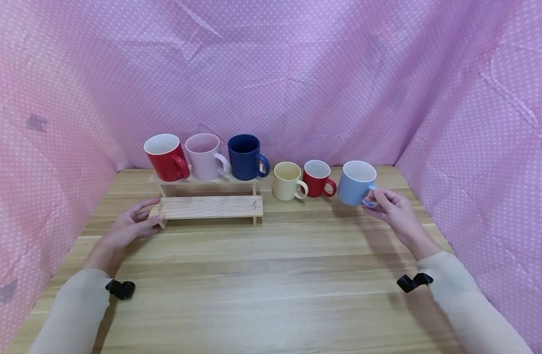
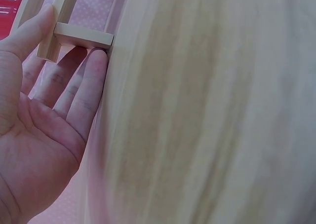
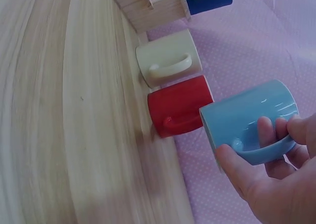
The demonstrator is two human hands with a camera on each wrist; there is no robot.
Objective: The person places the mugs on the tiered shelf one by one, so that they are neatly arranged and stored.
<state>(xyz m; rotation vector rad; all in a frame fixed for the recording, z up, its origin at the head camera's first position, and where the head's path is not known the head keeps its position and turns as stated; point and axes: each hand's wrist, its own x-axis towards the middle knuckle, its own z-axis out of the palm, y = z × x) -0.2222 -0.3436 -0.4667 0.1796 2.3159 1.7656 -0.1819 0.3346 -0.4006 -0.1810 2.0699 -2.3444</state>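
Note:
In the head view my right hand (image 1: 396, 216) holds a light blue mug (image 1: 354, 186) by its handle, upright and lifted off the table. The right wrist view shows fingers through the handle of the blue mug (image 3: 249, 118). My left hand (image 1: 131, 225) grips the left end of the lower step of a two-tier wooden rack (image 1: 211, 207), thumb on one side and fingers on the other. On the upper tier stand a large red mug (image 1: 165, 160), a pale pink mug (image 1: 203, 158) and a navy mug (image 1: 244, 158). The lower step is bare.
A cream mug (image 1: 285, 183) and a smaller red mug (image 1: 314, 180) stand on the wooden table (image 1: 271, 275), between the rack and the blue mug. Pink dotted cloth (image 1: 271, 73) hangs behind and at both sides.

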